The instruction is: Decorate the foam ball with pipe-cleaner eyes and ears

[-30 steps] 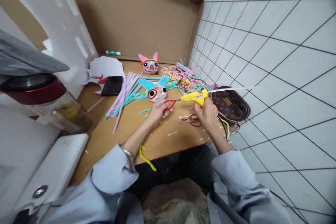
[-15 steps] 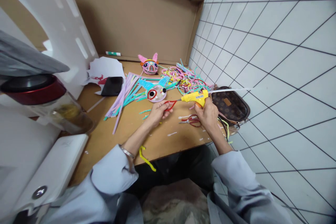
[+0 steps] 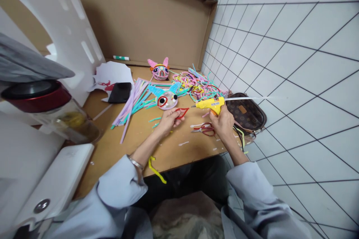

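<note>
My left hand [image 3: 169,119] pinches a red pipe cleaner [image 3: 183,112] bent into a pointed loop. In my right hand [image 3: 223,121] is a yellow hot glue gun [image 3: 209,104], its nozzle aimed left at the loop with a small gap between them. A clear glue stick [image 3: 246,98] juts from the gun's back. Just beyond my left hand lies a pale round animal face [image 3: 167,99] with blue ears, black eyes and one red eye ring. Red-handled scissors [image 3: 206,129] rest on the table below the gun.
Purple and teal pipe cleaners [image 3: 131,101] lie left of the face, with a tangled pile [image 3: 202,84] behind. A pink-eared face [image 3: 159,71], a black phone [image 3: 120,92], a brown bag [image 3: 245,112], a lidded bottle [image 3: 56,108] and a yellow strip [image 3: 157,171] surround the work area.
The glue gun has drawn back slightly to the right, its nozzle parting from the red loop's tip. My left hand has stayed nearly still.
</note>
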Action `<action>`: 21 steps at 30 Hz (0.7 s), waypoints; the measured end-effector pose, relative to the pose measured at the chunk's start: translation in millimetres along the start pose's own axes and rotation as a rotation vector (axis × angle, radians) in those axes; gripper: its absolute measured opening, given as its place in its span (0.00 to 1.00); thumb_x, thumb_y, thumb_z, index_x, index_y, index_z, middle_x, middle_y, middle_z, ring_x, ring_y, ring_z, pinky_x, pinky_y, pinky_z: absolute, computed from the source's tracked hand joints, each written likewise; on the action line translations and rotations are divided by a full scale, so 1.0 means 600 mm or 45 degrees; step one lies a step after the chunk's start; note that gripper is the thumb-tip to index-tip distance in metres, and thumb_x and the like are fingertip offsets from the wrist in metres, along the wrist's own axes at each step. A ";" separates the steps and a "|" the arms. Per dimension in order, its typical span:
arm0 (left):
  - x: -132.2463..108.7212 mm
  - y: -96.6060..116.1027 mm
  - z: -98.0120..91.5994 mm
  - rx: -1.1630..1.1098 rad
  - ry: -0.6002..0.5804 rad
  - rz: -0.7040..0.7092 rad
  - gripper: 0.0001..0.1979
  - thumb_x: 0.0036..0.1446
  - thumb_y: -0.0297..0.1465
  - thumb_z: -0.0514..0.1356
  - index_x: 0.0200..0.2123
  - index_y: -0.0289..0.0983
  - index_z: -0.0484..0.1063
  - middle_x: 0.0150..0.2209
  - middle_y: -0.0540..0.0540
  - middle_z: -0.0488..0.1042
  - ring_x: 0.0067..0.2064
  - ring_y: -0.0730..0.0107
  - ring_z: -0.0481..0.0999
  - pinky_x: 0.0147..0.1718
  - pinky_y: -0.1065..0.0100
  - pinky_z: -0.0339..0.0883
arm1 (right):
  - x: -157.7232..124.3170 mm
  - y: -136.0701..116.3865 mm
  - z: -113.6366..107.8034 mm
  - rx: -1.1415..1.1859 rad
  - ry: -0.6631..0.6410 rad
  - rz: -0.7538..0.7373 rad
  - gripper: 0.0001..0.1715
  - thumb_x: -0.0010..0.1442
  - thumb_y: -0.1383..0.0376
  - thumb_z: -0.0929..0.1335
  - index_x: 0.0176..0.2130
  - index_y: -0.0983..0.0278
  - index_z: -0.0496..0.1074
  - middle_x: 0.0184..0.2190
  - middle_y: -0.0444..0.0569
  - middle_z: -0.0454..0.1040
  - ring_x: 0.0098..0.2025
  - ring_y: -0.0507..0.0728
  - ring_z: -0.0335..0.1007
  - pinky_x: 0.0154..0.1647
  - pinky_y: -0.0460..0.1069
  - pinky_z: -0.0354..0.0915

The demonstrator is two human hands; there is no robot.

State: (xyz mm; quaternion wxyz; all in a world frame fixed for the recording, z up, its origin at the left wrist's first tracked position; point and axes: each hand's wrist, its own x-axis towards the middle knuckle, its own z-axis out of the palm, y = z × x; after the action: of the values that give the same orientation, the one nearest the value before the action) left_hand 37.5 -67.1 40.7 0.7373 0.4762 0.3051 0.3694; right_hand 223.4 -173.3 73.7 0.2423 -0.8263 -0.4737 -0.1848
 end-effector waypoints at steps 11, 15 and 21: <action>-0.004 0.007 0.005 0.009 0.035 -0.014 0.05 0.52 0.30 0.61 0.31 0.33 0.71 0.21 0.51 0.73 0.15 0.82 0.58 0.14 0.77 0.43 | -0.004 -0.016 -0.009 0.006 -0.113 0.026 0.18 0.62 0.59 0.66 0.46 0.69 0.70 0.36 0.57 0.79 0.33 0.61 0.73 0.31 0.50 0.53; -0.005 0.007 0.008 0.004 0.026 -0.026 0.05 0.52 0.30 0.60 0.31 0.33 0.71 0.21 0.50 0.73 0.15 0.82 0.58 0.14 0.77 0.43 | -0.006 -0.019 -0.007 -0.043 -0.140 -0.004 0.16 0.63 0.58 0.66 0.45 0.69 0.70 0.33 0.55 0.78 0.32 0.61 0.72 0.30 0.50 0.50; -0.003 0.005 0.007 0.002 0.028 -0.036 0.07 0.50 0.32 0.62 0.32 0.34 0.71 0.21 0.50 0.73 0.15 0.82 0.58 0.14 0.77 0.43 | -0.005 -0.013 -0.002 -0.034 -0.129 0.013 0.15 0.63 0.59 0.66 0.43 0.68 0.69 0.32 0.55 0.77 0.31 0.60 0.70 0.29 0.49 0.49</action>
State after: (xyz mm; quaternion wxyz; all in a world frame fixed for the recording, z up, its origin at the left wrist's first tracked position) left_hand 39.0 -69.8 45.4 0.7387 0.4682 0.3201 0.3640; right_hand 215.0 -172.5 75.0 0.2080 -0.8402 -0.4786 -0.1476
